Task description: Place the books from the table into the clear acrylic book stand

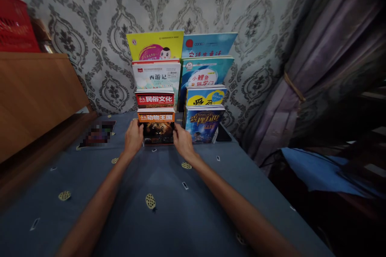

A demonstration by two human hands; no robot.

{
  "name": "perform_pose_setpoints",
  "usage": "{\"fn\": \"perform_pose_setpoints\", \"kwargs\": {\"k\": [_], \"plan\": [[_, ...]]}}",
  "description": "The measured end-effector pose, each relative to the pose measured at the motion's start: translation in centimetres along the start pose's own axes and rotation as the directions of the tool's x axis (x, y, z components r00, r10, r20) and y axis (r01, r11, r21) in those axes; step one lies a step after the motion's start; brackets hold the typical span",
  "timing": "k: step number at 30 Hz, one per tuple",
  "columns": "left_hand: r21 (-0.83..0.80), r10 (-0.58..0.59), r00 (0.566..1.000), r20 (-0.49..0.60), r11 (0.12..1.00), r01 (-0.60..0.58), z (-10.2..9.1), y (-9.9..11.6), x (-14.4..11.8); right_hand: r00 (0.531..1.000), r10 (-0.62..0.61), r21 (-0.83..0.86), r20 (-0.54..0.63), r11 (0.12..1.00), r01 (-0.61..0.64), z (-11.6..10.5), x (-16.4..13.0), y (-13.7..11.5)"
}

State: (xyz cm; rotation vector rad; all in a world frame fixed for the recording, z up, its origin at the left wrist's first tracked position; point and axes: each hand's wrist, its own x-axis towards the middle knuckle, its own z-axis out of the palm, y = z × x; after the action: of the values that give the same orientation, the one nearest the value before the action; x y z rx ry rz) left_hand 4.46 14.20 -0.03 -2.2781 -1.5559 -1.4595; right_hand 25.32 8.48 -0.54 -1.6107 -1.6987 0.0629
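My left hand (pixel 134 136) and my right hand (pixel 182 139) grip the two side edges of a small book with an orange band and a lion on its cover (pixel 157 127). This book stands upright at the front of the left row. Behind it rise a red-banded book (pixel 155 99), a pale book (pixel 157 76) and a tall yellow book (pixel 155 45). Beside them, the right row holds a dark blue book (pixel 203 126), a yellow and blue book (pixel 206 96), a teal book (pixel 208 74) and a light blue book (pixel 211 44).
The books stand on a surface with a blue-grey patterned cloth (pixel 126 209), against a wallpapered wall (pixel 99 16). A wooden cabinet (pixel 39 92) with a red basket (pixel 16 24) is at left. A tied curtain (pixel 289 80) hangs at right. A flat black item (pixel 223 133) lies beside the right row.
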Motion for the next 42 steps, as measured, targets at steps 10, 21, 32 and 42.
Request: {"fn": "perform_pose_setpoints", "kwargs": {"k": [10, 21, 32, 42], "plan": [[0.023, -0.032, 0.999, 0.006, 0.999, 0.032, 0.0, 0.2, 0.1, 0.999, 0.026, 0.008, 0.046, 1.0, -0.026, -0.3, 0.1, -0.5], [0.008, -0.004, 1.0, 0.023, 1.0, 0.004, -0.2, -0.1, 0.2, 0.999, -0.037, 0.033, -0.013, 0.999, 0.038, 0.3, 0.2, 0.7], [0.02, 0.014, 0.999, 0.031, 1.0, -0.015, -0.5, -0.1, 0.1, 1.0, 0.002, 0.003, 0.019, 1.0, -0.002, 0.4, 0.0, 0.6], [0.041, -0.01, 0.999, 0.052, 0.999, 0.008, -0.9, 0.2, 0.1, 0.999, 0.016, 0.033, 0.032, 0.999, -0.017, 0.3, 0.0, 0.6]]}}
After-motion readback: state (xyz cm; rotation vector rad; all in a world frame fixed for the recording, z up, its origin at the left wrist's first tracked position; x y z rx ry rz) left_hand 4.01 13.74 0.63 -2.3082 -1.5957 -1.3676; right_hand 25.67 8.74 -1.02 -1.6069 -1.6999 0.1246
